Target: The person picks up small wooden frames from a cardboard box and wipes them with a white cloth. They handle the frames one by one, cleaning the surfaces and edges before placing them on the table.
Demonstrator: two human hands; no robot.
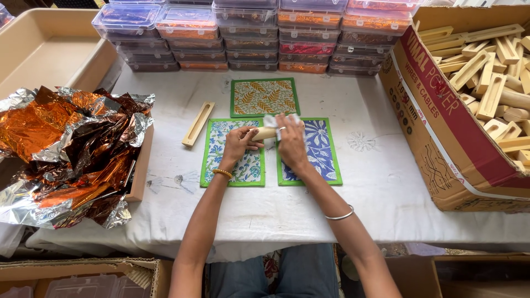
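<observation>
While the person is sitting at a table [386, 198] covered with a white cloth, both hands are meeting over the middle of it: the left hand [238, 142] is curling its fingers shut around one end of a short pale wooden piece [265, 133], and the right hand [291, 140] is closing on the other end, pressing a small white cloth [271, 120] against the wood with its fingers bent over it. The wooden piece is lying roughly level between the two hands, lifted just above two rectangular fabric mats with green borders, a blue floral mat [218, 160] under the left hand and a darker blue floral mat [323, 152] under the right, the two lying side by side and nearly touching. A third green-bordered mat with an orange leaf print [264, 97] is lying just beyond them. A slotted wooden strip [198, 123] is resting at a slant on the cloth, near the left mat but apart from it. At the far edge, stacks of clear plastic boxes [254, 33] holding orange, red and purple contents are standing in rows. To the person's right an open cardboard carton [441, 127] is holding a heap of similar wooden pieces, and to the left a crumpled mass of orange and silver foil [66, 154] is spilling over a shallow box.
</observation>
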